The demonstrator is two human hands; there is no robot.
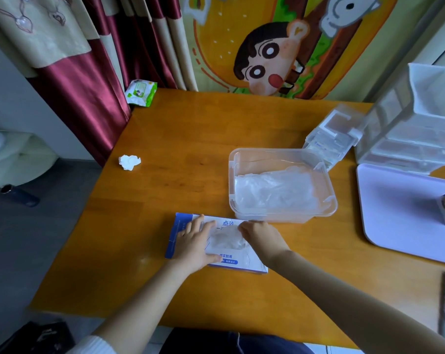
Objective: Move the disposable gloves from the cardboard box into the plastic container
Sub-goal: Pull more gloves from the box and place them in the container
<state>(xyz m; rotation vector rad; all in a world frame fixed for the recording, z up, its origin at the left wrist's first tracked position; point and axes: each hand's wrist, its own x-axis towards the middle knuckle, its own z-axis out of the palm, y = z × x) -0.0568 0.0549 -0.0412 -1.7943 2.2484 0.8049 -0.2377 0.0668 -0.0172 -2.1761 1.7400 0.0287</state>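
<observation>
Left hand (194,242) flat on my blue-and-white cardboard box (182,224); right hand (261,238) pinches filmy clear gloves (225,238); slippery, they could slide free.

Orange wood table (185,134), maroon/cream curtains (88,80) on L, cartoon hanging (267,47) in bg, grey floor (58,221), soft daylight

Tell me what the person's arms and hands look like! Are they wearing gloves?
No gloves: the left hand and the right hand are both bare, with no rings or watch showing. The left arm has a white sleeve that ends near the elbow. The right forearm has no sleeve as far as the picture shows.
</observation>
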